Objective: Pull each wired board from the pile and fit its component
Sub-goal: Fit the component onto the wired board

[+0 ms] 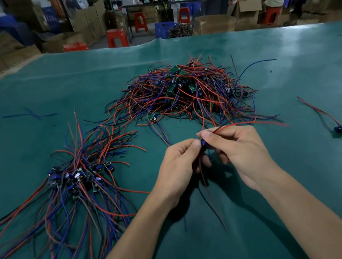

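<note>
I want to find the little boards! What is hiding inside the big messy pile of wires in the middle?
Small green boards peek out among the red, blue and black wires of the big pile. Whatever lies deeper is covered by the tangle, so how many boards it holds cannot be seen.

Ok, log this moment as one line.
step: fitting component | left hand + right hand: pinching wired board | big pile: behind | smaller bundle: left
</note>
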`<state>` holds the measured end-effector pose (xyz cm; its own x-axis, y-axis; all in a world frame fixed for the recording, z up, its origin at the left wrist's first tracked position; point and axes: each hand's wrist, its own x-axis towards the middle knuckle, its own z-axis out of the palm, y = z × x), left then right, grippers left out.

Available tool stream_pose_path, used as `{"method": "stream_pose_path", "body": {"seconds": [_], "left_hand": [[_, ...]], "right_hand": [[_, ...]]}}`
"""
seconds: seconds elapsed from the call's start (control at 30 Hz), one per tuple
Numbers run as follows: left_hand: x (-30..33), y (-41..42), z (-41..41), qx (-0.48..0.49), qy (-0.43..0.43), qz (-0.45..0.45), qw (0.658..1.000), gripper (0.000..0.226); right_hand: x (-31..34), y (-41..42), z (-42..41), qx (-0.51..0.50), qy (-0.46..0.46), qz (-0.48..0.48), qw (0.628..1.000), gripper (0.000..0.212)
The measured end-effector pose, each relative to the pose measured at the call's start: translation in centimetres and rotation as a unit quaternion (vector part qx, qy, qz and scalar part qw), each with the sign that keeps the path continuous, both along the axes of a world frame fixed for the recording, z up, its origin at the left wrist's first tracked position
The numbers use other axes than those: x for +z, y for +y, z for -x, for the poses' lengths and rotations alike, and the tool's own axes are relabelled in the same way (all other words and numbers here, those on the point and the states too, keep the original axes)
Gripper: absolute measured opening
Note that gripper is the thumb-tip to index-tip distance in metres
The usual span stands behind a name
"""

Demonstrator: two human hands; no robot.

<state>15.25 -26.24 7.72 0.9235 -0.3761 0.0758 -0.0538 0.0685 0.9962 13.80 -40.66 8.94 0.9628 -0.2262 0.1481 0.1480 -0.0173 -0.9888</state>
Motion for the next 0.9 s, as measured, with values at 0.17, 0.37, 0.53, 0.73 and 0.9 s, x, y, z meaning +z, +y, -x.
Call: {"method": "stream_pose_path", "body": {"seconds": [0.17,0.37,0.53,0.73,0.9], "left_hand": [[-0.3,0.0,-0.1,-0.003,-0.047,-0.044,0.998,0.027],[0.0,-0.1,-0.1,-0.060,-0.028,-0.057,0.996,0.024],[-0.2,-0.2,-0.1,-0.078,-0.014,-0.060,0.995,0.024],[-0.2,-0.2,-0.4,0.031,-0.009,0.012,0.999,0.021],[0.0,0.0,0.0,0.014,-0.008,0.018,1.000,0.020]], "right_hand": [[-0.6,-0.6,-0.4,-0.047,-0.019,0.028,0.998,0.017],[0.3,-2.9,-0.6,-0.111,-0.078,0.126,0.983,0.020],[1.4,-6.6,-0.7,-0.283,-0.091,0.011,0.955,0.026],[1.2,-4.9,-0.7,-0.272,-0.007,-0.045,0.961,0.031],[-0.1,0.6,0.5,-0.058,-0.058,0.234,0.969,0.019]]}}
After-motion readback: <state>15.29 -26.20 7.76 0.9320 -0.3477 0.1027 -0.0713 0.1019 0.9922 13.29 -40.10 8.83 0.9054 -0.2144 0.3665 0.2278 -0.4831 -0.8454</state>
